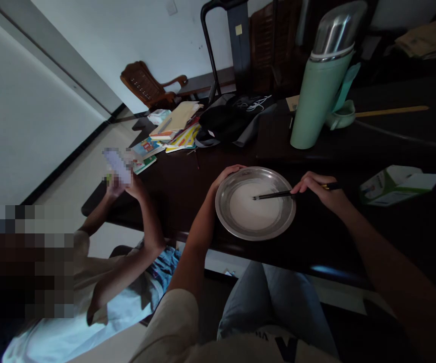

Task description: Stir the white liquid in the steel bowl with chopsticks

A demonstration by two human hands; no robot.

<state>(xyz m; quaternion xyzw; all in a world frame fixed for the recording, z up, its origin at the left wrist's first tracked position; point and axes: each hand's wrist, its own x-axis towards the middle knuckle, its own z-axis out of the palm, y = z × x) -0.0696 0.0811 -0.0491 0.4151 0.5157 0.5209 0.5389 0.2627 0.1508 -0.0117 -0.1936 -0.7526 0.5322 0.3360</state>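
A round metal bowl (pixel 222 222) stands on the dark table near its front edge, with a smooth white mixture (pixel 253 214) inside. My left hand (pixel 226 176) curls round the bowl's far left side, gripping it; some of its fingers are hidden behind the rim. In my right hand (pixel 314 185) is a pair of dark chopsticks (pixel 276 195), held closed-fingered just beyond the bowl's right rim. Their tips dip into the white mixture near the middle. An open green-and-white carton (pixel 387 186) lies to the right of this hand.
Behind the bowl stand a tall green thermos (pixel 318 101) and a black cloth bag (pixel 225 121). Books and papers (pixel 178 126) are piled at the far left. Another person (pixel 127 282) sits at my left, holding a blurred-out object. A wooden chair (pixel 144 83) stands by the wall.
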